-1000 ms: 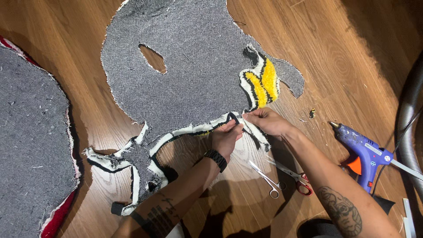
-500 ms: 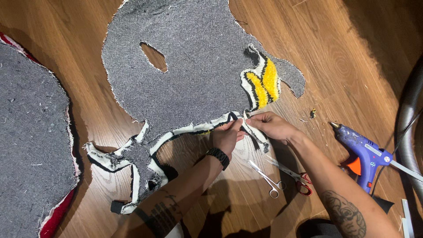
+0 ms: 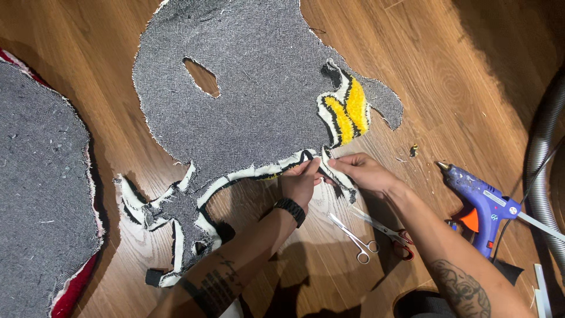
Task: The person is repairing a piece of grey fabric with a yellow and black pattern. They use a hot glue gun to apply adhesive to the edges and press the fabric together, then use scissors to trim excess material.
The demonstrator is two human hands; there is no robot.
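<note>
A second rug [image 3: 41, 194], grey backing up with a red edge showing, is lying on the wooden floor [image 3: 76, 35] well to the left of the grey-backed rug piece [image 3: 265, 88], which is spreading face down across the middle of the view with an oval hole cut through it. A loose strip of black-and-white trimmed edge [image 3: 170, 218] is trailing off that rug piece's lower left corner. At the rug piece's lower edge the left hand [image 3: 300, 182], a black watch on its wrist, is pinching the folded white border between thumb and fingertips, its grip pressed together on the fabric. Just beside it, touching the same border, the right hand [image 3: 365, 174] is also pinching the edge, fingers closed on the cloth where it is turning over. Directly above the right hand, a folded-back flap [image 3: 347, 112] of the rug piece is showing its tufted front in yellow, black and white. Below the rug piece's edge, under the right forearm, a pair of silver scissors [image 3: 356, 235] and a red-handled pair [image 3: 391, 232] are lying crossed on the floor. Further right of the rug piece, a blue glue gun [image 3: 479, 200] with an orange trigger is resting on the floor, and a grey hose [image 3: 544, 159] is curving along the right border of the view.
</note>
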